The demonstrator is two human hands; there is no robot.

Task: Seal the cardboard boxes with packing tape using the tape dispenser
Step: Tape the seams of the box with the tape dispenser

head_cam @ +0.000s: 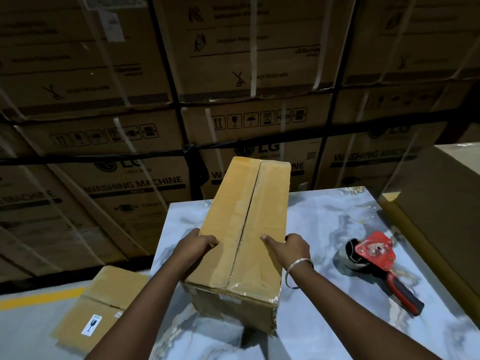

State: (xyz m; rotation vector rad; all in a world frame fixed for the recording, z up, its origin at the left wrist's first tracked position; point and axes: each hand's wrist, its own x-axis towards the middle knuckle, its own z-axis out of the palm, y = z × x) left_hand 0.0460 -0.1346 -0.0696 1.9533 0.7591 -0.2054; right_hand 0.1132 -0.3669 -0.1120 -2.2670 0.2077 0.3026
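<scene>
A long brown cardboard box (246, 229) lies lengthwise on the marble-patterned table (324, 219), with clear tape running along its top seam and over the near end. My left hand (193, 246) grips the box's left top edge, thumb on top. My right hand (288, 246) grips the right top edge, thumb lying on the lid; a metal bangle sits on that wrist. The red tape dispenser (376, 263) lies on the table to the right of the box, its handle pointing toward me, untouched by either hand.
A second cardboard box (98, 307) with a fragile sticker sits on the floor at lower left, beside a yellow floor line. A large box (441, 203) stands at the table's right edge. Strapped washing-machine cartons (130, 113) form a wall behind.
</scene>
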